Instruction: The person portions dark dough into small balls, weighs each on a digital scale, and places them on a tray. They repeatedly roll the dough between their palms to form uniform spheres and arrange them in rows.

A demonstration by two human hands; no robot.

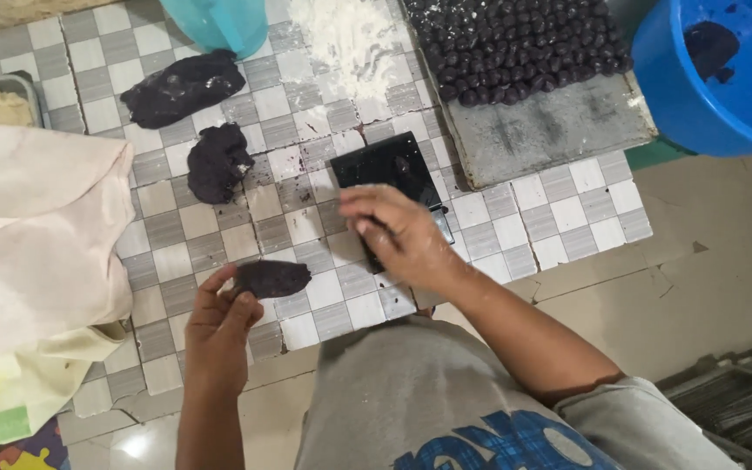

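Note:
My left hand (218, 324) holds an oblong lump of dark dough (273, 278) just above the checkered tiled counter (176, 231). My right hand (396, 231) hovers over a small black digital scale (391, 178), its fingers curled; whether they pinch a bit of dough I cannot tell. Two bigger dark dough masses lie further back, one (181, 87) near the counter's far side and one (218, 162) closer to me.
A grey tray (559, 122) at the back right carries several rows of small dark dough balls (515, 43). A flour pile (345, 39) lies beside it. A blue basin (724, 78) sits far right, a teal container (219, 22) at the back, pale cloths (32, 235) on the left.

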